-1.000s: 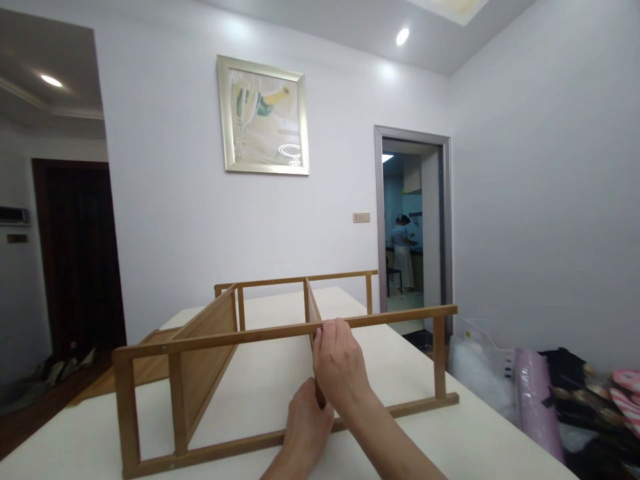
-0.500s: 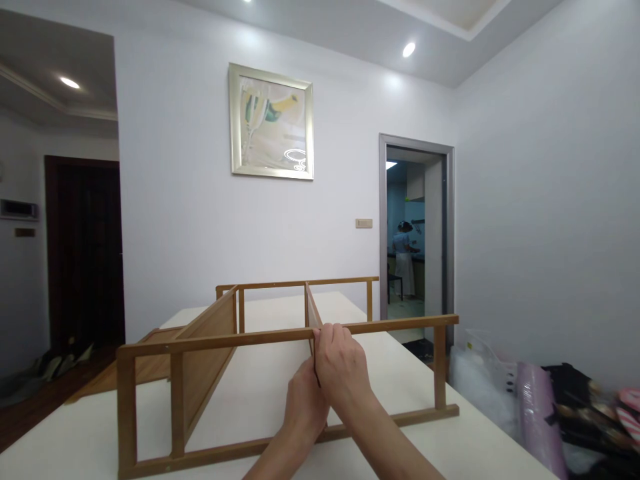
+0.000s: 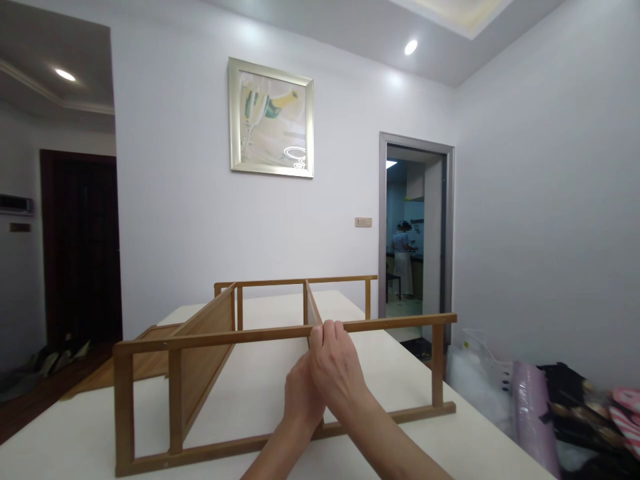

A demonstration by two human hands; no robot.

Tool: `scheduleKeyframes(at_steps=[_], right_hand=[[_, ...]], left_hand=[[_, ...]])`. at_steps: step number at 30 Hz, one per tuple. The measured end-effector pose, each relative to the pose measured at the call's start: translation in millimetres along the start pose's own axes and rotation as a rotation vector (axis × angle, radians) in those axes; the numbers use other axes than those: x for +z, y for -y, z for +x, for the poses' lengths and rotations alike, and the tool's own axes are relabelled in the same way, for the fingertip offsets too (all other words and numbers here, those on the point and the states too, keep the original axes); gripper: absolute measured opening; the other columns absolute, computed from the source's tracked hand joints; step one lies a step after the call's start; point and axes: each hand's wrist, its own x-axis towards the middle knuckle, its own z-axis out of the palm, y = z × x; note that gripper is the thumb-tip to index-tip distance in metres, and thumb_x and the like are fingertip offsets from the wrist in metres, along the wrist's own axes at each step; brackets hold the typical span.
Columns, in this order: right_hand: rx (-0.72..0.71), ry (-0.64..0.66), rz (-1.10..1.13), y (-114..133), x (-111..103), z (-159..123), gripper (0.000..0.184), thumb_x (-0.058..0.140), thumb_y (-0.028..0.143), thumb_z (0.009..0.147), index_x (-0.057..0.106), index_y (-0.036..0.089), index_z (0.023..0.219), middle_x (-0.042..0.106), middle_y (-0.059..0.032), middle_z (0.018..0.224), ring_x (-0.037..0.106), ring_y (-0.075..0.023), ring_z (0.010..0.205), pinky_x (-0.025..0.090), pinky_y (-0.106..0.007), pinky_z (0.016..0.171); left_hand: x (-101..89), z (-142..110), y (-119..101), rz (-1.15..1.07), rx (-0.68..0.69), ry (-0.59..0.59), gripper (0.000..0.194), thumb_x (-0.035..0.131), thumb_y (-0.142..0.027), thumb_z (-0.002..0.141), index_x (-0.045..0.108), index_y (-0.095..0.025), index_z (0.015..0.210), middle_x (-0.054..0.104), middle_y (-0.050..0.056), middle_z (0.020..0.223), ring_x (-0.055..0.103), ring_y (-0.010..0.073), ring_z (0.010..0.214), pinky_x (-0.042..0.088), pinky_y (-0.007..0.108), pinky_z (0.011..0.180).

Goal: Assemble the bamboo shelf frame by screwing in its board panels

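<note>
the left hand (image 3: 301, 395) has risen to the right hand (image 3: 337, 367), which curls over the wooden frame (image 3: 240, 338) on the white table (image 3: 260, 387); the left's grip is hidden, cannot tell.

Right hand (image 3: 337, 363) curled over near upper rail (image 3: 225, 338), back of hand showing. Left hand (image 3: 301, 393) just below rail, against right hand, fingers hidden. Bare left forearm (image 3: 280, 445), right forearm (image 3: 393, 430) converge upward toward rail.
</note>
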Motion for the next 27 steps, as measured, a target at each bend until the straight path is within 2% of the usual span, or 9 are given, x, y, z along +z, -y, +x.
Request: scheduleKeyframes(at_steps=[2, 4, 7, 10, 14, 18, 21, 24, 27], right_hand=[[0.009, -0.043, 0.046, -3.0, 1.9, -1.5, 0.021, 0.04, -0.002, 0.082, 0.047, 0.017, 0.09, 0.048, -0.0049, 0.074, 0.042, -0.0201, 0.067, 0.035, -0.033, 0.059], [0.068, -0.074, 0.083, -6.0, 3.7, -3.0, 0.013, 0.042, 0.007, 0.092, 0.046, 0.018, 0.086, 0.048, -0.0042, 0.074, 0.042, -0.0189, 0.066, 0.034, -0.032, 0.058], [0.119, -0.081, 0.074, -8.8, 5.2, -4.1, 0.02, 0.045, 0.02, 0.098, 0.043, 0.02, 0.079, 0.046, -0.0021, 0.07, 0.039, -0.0173, 0.062, 0.029, -0.03, 0.055], [0.094, -0.053, 0.051, -7.8, 4.7, -3.3, 0.02, 0.045, 0.011, 0.094, 0.042, 0.02, 0.077, 0.046, -0.0023, 0.07, 0.04, -0.0172, 0.062, 0.027, -0.03, 0.053], [0.103, -0.02, 0.056, -3.7, 1.9, -1.4, 0.015, 0.047, 0.005, 0.082, 0.045, 0.02, 0.081, 0.048, -0.0052, 0.074, 0.042, -0.0203, 0.067, 0.03, -0.032, 0.055], [0.136, -0.021, 0.056, -3.3, 1.1, -0.6, 0.009, 0.049, 0.016, 0.09, 0.046, 0.019, 0.083, 0.049, -0.0057, 0.076, 0.042, -0.0203, 0.068, 0.03, -0.032, 0.056], [0.168, -0.038, 0.028, -4.8, 2.7, 0.3, 0.02, 0.047, 0.025, 0.097, 0.045, 0.02, 0.078, 0.046, -0.0033, 0.07, 0.04, -0.0187, 0.063, 0.027, -0.031, 0.053], [0.137, -0.048, 0.008, -4.3, 3.9, 1.4, 0.022, 0.044, 0.015, 0.097, 0.043, 0.021, 0.076, 0.045, -0.0027, 0.068, 0.04, -0.0191, 0.062, 0.027, -0.032, 0.053], [0.116, -0.054, 0.025, -1.8, 3.8, 0.7, 0.018, 0.044, 0.005, 0.088, 0.044, 0.02, 0.079, 0.047, -0.0045, 0.071, 0.042, -0.0206, 0.065, 0.03, -0.033, 0.055]], left_hand=[[0.6, 1.2, -1.3, -0.033, -0.005, -0.014, 0.021, 0.048, -0.018, 0.09, 0.068, -0.019, 0.097, 0.076, 0.008, 0.098, 0.068, 0.0217, 0.088, 0.044, 0.027, 0.074], [1.5, 2.5, -2.2, -0.054, -0.023, -0.016, 0.023, 0.044, -0.02, 0.093, 0.067, -0.019, 0.094, 0.076, 0.008, 0.093, 0.068, 0.0213, 0.083, 0.043, 0.028, 0.071], [2.9, 4.0, -2.4, -0.031, -0.063, -0.006, 0.022, 0.044, -0.022, 0.094, 0.065, -0.018, 0.093, 0.074, 0.009, 0.091, 0.068, 0.0213, 0.08, 0.043, 0.028, 0.07], [3.0, 3.7, -1.8, 0.002, -0.061, -0.028, 0.018, 0.049, -0.018, 0.09, 0.065, -0.017, 0.099, 0.072, 0.009, 0.095, 0.067, 0.0205, 0.084, 0.044, 0.027, 0.073], [2.2, 2.5, -0.5, -0.032, 0.016, -0.069, 0.023, 0.051, -0.015, 0.089, 0.064, -0.018, 0.107, 0.07, 0.009, 0.099, 0.065, 0.021, 0.094, 0.046, 0.027, 0.079], [4.2, 3.3, 1.9, -0.06, 0.043, -0.083, 0.024, 0.05, -0.017, 0.09, 0.062, -0.02, 0.111, 0.07, 0.008, 0.099, 0.065, 0.0213, 0.095, 0.047, 0.027, 0.08], [7.0, 4.7, 3.5, -0.043, 0.015, -0.09, 0.023, 0.048, -0.018, 0.091, 0.063, -0.017, 0.108, 0.07, 0.009, 0.095, 0.066, 0.0211, 0.088, 0.047, 0.028, 0.078], [8.1, 5.3, 4.2, -0.004, 0.027, -0.076, 0.02, 0.048, -0.015, 0.089, 0.065, -0.016, 0.102, 0.07, 0.01, 0.094, 0.066, 0.0223, 0.089, 0.047, 0.029, 0.079], [6.7, 4.9, 4.1, -0.024, 0.069, -0.078, 0.022, 0.05, -0.014, 0.088, 0.065, -0.017, 0.104, 0.071, 0.009, 0.096, 0.065, 0.0226, 0.096, 0.047, 0.029, 0.084]])
